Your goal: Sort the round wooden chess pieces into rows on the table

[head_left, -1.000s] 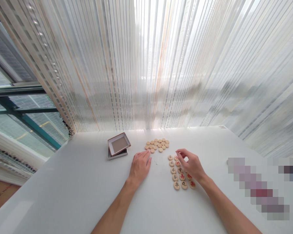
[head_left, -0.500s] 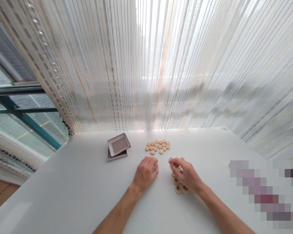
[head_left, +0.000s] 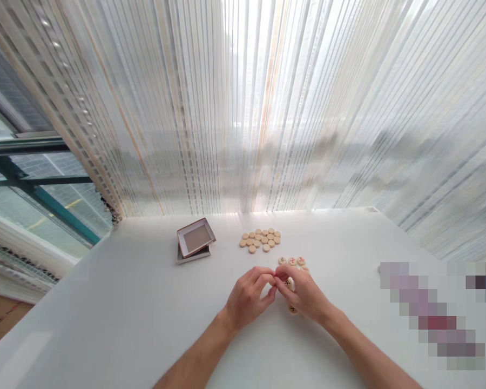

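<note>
My left hand [head_left: 249, 296] and my right hand [head_left: 302, 289] meet over the table, fingertips touching. Both have curled, pinching fingers; whatever lies between the tips is too small and covered to make out. Under and around my right hand lie round wooden Chinese chess pieces with characters facing up. A row of red-marked pieces [head_left: 292, 261] shows beyond its knuckles. One black-marked piece [head_left: 293, 309] peeks out below the palm, and another piece [head_left: 290, 283] is partly visible between thumb and fingers. The hand hides the rest of this group.
A cluster of plain-topped wooden discs [head_left: 264, 240] lies farther back. To their left, a shallow box lid [head_left: 180, 237] rests askew on its box tray [head_left: 192, 259]. A striped sheer curtain [head_left: 210, 135] hangs along the white table's [head_left: 117, 302] far edge. A blurred-out patch covers the right side.
My left hand, which held a wooden chess piece, has moved right to meet my right hand's fingertips. That piece no longer shows. The view has shifted slightly.
</note>
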`<action>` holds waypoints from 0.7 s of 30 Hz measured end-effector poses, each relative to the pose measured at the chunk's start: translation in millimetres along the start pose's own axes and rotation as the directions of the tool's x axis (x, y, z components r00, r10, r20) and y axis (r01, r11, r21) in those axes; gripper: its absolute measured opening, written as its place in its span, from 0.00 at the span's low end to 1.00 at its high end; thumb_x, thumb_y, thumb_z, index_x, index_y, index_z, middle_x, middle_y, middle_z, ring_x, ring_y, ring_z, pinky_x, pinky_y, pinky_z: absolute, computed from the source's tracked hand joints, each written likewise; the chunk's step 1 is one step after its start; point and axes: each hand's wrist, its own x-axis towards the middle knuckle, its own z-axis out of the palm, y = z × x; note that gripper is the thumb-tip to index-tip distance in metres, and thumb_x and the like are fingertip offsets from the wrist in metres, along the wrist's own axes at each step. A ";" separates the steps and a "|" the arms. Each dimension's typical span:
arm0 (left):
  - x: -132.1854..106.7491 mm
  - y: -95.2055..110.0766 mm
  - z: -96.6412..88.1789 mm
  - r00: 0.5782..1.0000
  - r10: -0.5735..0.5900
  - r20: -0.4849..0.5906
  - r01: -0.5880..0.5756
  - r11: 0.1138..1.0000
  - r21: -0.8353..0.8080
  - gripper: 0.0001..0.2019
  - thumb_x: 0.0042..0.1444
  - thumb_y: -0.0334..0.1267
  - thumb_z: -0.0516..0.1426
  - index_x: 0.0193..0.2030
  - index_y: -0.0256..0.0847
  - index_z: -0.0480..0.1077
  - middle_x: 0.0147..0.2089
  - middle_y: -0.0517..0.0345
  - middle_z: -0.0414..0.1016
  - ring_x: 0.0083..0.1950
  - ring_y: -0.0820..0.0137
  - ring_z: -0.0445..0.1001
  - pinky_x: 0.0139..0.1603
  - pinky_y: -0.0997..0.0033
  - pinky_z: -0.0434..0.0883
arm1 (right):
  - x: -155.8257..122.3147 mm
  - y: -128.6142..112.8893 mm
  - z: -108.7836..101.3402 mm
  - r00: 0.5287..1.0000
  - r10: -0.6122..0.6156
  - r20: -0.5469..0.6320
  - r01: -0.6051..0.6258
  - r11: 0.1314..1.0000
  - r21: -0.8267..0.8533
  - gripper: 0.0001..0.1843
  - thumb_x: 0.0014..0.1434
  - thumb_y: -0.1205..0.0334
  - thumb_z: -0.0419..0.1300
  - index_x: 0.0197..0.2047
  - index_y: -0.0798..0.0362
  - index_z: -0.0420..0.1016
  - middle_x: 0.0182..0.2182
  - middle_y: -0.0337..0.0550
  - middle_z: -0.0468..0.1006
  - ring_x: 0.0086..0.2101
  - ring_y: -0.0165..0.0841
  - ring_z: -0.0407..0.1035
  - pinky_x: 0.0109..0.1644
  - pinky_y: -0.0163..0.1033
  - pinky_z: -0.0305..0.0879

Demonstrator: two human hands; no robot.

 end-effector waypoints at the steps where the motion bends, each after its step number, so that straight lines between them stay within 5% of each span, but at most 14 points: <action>1: 0.0 0.0 -0.2 1.000 0.008 -0.007 -0.008 1.000 -0.011 0.09 0.60 0.26 0.58 0.44 0.42 0.68 0.45 0.55 0.77 0.47 0.67 0.78 0.48 0.66 0.78 | 0.3 -0.8 0.0 1.000 0.006 0.002 -0.006 0.999 0.040 0.06 0.68 0.60 0.54 0.41 0.49 0.71 0.33 0.41 0.78 0.36 0.35 0.75 0.42 0.40 0.70; 7: 1.3 -0.4 -2.3 0.999 0.011 -0.031 -0.012 1.000 -0.020 0.10 0.61 0.27 0.60 0.47 0.43 0.69 0.46 0.54 0.78 0.47 0.65 0.78 0.47 0.64 0.78 | 2.9 -3.7 -0.1 0.998 0.049 -0.035 -0.042 0.984 0.172 0.06 0.68 0.58 0.56 0.40 0.49 0.71 0.33 0.40 0.77 0.35 0.34 0.75 0.42 0.39 0.72; 21: -1.5 -5.2 -4.9 1.000 -0.019 -0.023 0.019 1.000 -0.010 0.10 0.64 0.29 0.59 0.50 0.42 0.71 0.50 0.53 0.80 0.49 0.65 0.79 0.50 0.62 0.78 | 1.6 -8.4 -1.6 0.998 0.044 -0.046 -0.037 0.987 0.153 0.05 0.68 0.60 0.55 0.44 0.49 0.71 0.37 0.42 0.78 0.36 0.34 0.75 0.44 0.42 0.72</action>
